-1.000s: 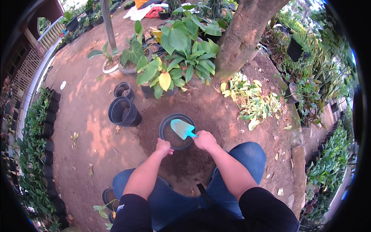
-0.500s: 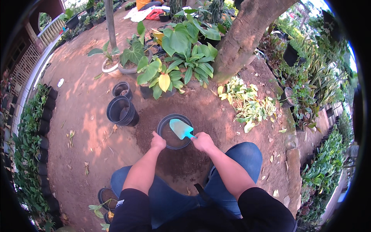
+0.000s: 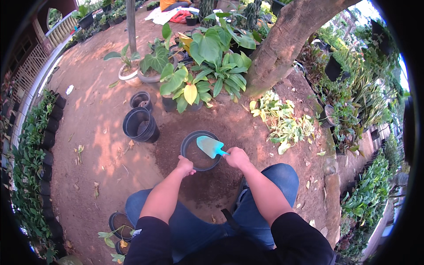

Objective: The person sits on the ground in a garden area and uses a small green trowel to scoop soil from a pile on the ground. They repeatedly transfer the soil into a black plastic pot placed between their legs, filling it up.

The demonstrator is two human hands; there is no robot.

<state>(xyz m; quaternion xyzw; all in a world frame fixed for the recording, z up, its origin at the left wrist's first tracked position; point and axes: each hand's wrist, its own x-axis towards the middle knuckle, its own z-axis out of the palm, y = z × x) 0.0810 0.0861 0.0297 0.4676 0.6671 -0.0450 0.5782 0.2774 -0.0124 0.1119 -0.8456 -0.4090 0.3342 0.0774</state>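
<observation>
Head view: trowel (image 3: pixel 209 146), light blue, one; blade over the opening of a round black pot (image 3: pixel 183 151), tip toward the upper left; contact with the contents cannot be told. Pot on the ground between the knees and the plants, brown matter inside. Right hand (image 3: pixel 237 158): fingers wrapped around the trowel's handle, just outside the rim. Left hand (image 3: pixel 185 165): fingers curled on the pot's lower-left rim, gripping it. Dark loose soil (image 3: pixel 172 137) about the pot. Nested black pots (image 3: pixel 153 132), one stack, to the left; a smaller pot (image 3: pixel 141 97) just behind. Cut leaves (image 3: pixel 287 121), green and yellow, heaped to the right. Beyond: broad-leaved plants (image 3: pixel 207 46), potted; tree trunk (image 3: pixel 285 42), leaning right. Far edge: seated person (image 3: pixel 173 4), orange top.
</observation>
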